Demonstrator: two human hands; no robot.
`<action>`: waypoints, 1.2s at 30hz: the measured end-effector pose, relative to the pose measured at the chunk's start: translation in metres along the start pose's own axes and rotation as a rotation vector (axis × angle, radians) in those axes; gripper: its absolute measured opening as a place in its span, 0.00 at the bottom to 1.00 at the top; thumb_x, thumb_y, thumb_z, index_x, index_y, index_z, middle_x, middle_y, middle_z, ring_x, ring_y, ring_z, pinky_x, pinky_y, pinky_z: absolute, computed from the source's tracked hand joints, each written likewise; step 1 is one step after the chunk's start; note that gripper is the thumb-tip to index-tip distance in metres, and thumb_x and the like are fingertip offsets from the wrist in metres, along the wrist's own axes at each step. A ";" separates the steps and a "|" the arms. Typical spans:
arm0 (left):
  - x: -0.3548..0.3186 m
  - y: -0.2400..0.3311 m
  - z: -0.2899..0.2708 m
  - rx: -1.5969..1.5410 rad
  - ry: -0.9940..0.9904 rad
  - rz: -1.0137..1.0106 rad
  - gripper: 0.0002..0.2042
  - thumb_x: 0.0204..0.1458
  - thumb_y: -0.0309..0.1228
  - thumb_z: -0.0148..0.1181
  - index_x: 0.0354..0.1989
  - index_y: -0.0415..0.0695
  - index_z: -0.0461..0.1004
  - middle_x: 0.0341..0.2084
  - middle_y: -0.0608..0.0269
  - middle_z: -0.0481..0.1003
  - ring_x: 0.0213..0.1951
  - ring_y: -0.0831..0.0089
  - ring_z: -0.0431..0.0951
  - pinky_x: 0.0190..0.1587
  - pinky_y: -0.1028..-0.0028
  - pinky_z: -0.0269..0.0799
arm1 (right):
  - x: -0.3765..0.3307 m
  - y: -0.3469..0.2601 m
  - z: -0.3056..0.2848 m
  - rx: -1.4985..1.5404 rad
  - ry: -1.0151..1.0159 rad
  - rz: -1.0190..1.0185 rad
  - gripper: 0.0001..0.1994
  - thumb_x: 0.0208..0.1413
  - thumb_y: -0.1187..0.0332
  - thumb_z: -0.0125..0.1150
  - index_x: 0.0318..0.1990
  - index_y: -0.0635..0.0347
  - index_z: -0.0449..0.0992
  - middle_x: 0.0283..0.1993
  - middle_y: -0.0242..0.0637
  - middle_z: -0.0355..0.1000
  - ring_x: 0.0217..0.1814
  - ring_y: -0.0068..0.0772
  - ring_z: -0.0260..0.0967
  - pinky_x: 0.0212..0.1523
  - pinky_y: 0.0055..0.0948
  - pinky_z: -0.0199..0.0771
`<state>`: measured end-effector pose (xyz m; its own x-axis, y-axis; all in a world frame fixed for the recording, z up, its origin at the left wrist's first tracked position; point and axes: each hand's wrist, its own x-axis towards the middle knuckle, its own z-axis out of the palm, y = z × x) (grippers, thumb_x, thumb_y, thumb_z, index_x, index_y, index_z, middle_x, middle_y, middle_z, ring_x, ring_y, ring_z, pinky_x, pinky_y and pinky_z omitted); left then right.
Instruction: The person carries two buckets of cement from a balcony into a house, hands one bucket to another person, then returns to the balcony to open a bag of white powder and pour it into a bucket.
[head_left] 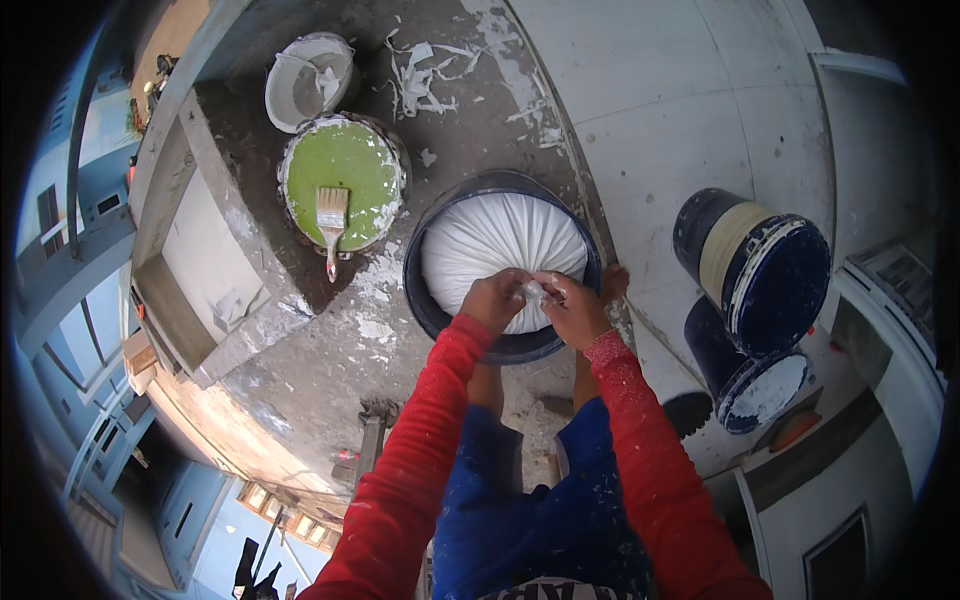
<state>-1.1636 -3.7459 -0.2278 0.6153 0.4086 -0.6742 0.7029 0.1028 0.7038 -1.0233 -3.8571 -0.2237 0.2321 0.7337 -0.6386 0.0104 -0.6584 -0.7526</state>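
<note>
A dark blue bucket (415, 270) stands in front of my legs, and a full white plastic bag (500, 240) fills it, its top drawn into pleats. My left hand (494, 300) pinches the gathered neck of the bag from the left. From the other side my right hand (572, 308) grips the same twisted end, fingers closed. The two hands nearly meet over the near part of the bag. Whether the neck is knotted is hidden by my fingers.
Left of the bucket, a paintbrush (332, 222) lies on a green lid (365, 165) spotted with white. Behind it sits a white pail (285, 85). Scraps of white plastic (430, 75) litter the concrete floor. Two dark buckets, one with a cream band (735, 240), stand at the right.
</note>
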 end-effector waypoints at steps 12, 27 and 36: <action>0.011 -0.001 -0.010 0.115 -0.074 0.043 0.14 0.41 0.27 0.61 0.39 0.42 0.75 0.24 0.57 0.77 0.28 0.67 0.79 0.35 0.72 0.73 | 0.022 0.007 -0.013 0.045 -0.303 0.069 0.13 0.46 0.69 0.63 0.39 0.61 0.68 0.31 0.40 0.71 0.34 0.35 0.72 0.37 0.32 0.70; 0.015 -0.011 -0.012 -0.072 -0.123 0.017 0.12 0.45 0.26 0.60 0.40 0.40 0.75 0.27 0.62 0.78 0.31 0.77 0.77 0.37 0.75 0.71 | 0.014 -0.009 0.006 -0.341 -0.076 -0.153 0.12 0.43 0.67 0.60 0.34 0.60 0.67 0.33 0.41 0.70 0.37 0.47 0.69 0.35 0.41 0.68; 0.003 -0.020 0.003 -0.228 -0.046 -0.091 0.13 0.47 0.21 0.56 0.43 0.40 0.72 0.33 0.61 0.75 0.37 0.77 0.74 0.44 0.76 0.69 | 0.006 -0.008 0.015 -0.236 0.032 -0.023 0.13 0.42 0.72 0.63 0.36 0.61 0.67 0.34 0.40 0.71 0.35 0.40 0.72 0.37 0.34 0.70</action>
<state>-1.1749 -3.7491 -0.2445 0.5720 0.3472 -0.7431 0.6607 0.3419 0.6683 -1.0369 -3.8450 -0.2234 0.2594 0.7460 -0.6134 0.2424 -0.6651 -0.7063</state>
